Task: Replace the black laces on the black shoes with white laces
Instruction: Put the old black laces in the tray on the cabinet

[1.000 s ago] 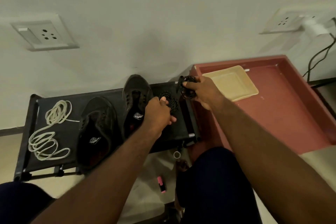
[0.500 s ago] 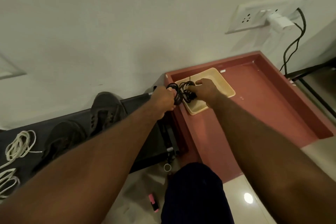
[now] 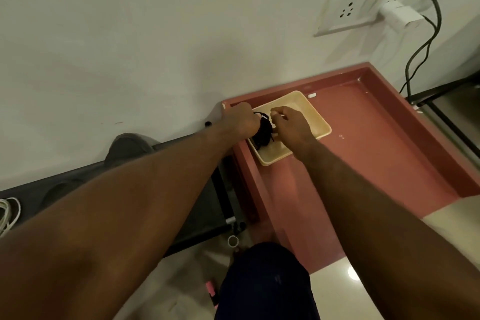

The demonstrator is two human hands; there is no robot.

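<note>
Laces (image 3: 263, 130), black, tangled in a bunch over a cream tray (image 3: 310, 112), gripped by my left hand (image 3: 241, 121); right hand (image 3: 291, 126) curled beside them, hold unclear.

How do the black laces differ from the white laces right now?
The black laces are bunched in the cream tray between the left hand and right hand; the white laces lie loose on the dark rack, untouched and mostly out of frame. Both are off the shoes.
</note>
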